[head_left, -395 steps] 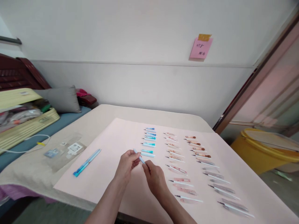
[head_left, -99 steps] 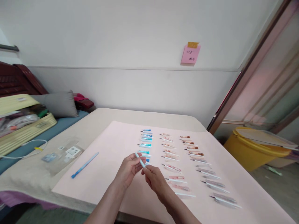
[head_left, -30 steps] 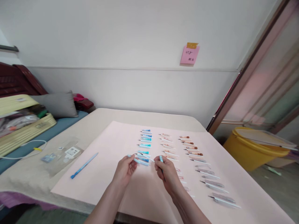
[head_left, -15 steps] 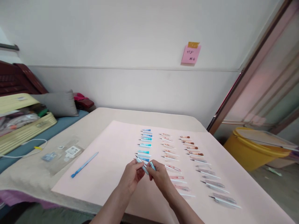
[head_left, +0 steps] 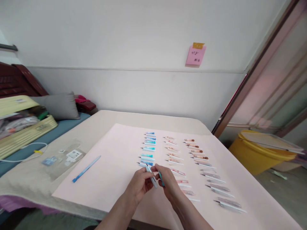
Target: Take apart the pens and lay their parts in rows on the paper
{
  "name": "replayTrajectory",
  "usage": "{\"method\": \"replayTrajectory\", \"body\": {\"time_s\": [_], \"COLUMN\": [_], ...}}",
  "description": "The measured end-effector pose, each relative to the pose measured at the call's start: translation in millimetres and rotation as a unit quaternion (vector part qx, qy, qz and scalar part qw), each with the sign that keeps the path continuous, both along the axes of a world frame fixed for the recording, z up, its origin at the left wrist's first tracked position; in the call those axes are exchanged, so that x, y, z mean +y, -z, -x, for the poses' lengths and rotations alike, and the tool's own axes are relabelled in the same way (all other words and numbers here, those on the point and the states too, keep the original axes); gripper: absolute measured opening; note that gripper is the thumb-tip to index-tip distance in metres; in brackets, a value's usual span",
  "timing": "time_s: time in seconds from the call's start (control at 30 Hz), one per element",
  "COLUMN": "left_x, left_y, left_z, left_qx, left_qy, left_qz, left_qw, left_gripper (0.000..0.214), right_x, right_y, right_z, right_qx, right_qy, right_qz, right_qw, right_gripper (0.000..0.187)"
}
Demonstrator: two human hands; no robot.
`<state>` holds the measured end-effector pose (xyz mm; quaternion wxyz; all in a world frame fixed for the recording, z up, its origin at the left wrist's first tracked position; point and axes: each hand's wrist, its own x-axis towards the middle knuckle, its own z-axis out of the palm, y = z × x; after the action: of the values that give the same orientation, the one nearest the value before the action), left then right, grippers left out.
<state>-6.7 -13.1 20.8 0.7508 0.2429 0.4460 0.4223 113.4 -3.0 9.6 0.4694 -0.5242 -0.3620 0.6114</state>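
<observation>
My left hand (head_left: 141, 183) pinches a slim, pale blue-white pen piece (head_left: 151, 177) with a dark tip pointing up and away. Close beside it, my right hand (head_left: 168, 182) has its fingers closed on a teal-blue pen cap or barrel (head_left: 161, 179), partly hidden by the fingers. The two pieces are apart. Just beyond the hands runs a column of blue and teal pen parts (head_left: 146, 156), with thin white dark-tipped sticks beside them. To the right are columns of pink-patterned parts (head_left: 178, 172) and brown and grey ones (head_left: 220, 187).
A long blue pen (head_left: 86, 169) lies alone on the pink sheet (head_left: 112, 150) at the left. Clear plastic packets (head_left: 69, 159) sit on the cream table cover (head_left: 96, 127). A yellow bin (head_left: 261, 153) stands right of the table; a pink note (head_left: 196, 56) hangs on the wall.
Both hands have shifted slightly right and nearer to me. The pen piece in the left hand has turned more upright, and the teal-blue piece has moved lower within the right hand.
</observation>
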Motion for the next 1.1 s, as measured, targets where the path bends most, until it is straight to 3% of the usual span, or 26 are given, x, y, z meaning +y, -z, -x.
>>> {"method": "replayTrajectory", "body": {"time_s": [0.23, 0.53, 0.73, 0.93, 1.1], "left_x": [-3.8, -7.0, -0.8, 11.4, 8.2], "left_y": [15.4, 11.6, 14.2, 18.2, 21.1], "left_z": [-10.5, -13.9, -8.6, 12.2, 9.6], "left_qx": [0.029, 0.028, 0.019, 0.005, 0.007], "left_qy": [0.000, -0.006, -0.054, -0.179, -0.175], "left_qz": [0.010, 0.026, 0.011, -0.021, -0.039], "left_qw": [1.000, 0.999, 0.998, 0.984, 0.984], "left_gripper": [0.019, 0.023, 0.021, 0.022, 0.021], "right_x": [-5.7, -8.2, -9.1, -5.8, -7.2], "right_y": [12.4, 7.2, 0.9, -3.8, 3.9], "right_z": [12.8, 12.7, 10.2, 7.4, 18.3], "right_qx": [0.069, 0.079, 0.072, -0.007, -0.002], "right_qy": [0.000, -0.040, -0.033, -0.042, -0.039], "right_qz": [0.000, 0.008, -0.029, 0.002, -0.013], "right_qw": [0.998, 0.996, 0.996, 0.999, 0.999], "right_gripper": [0.031, 0.027, 0.034, 0.026, 0.022]}}
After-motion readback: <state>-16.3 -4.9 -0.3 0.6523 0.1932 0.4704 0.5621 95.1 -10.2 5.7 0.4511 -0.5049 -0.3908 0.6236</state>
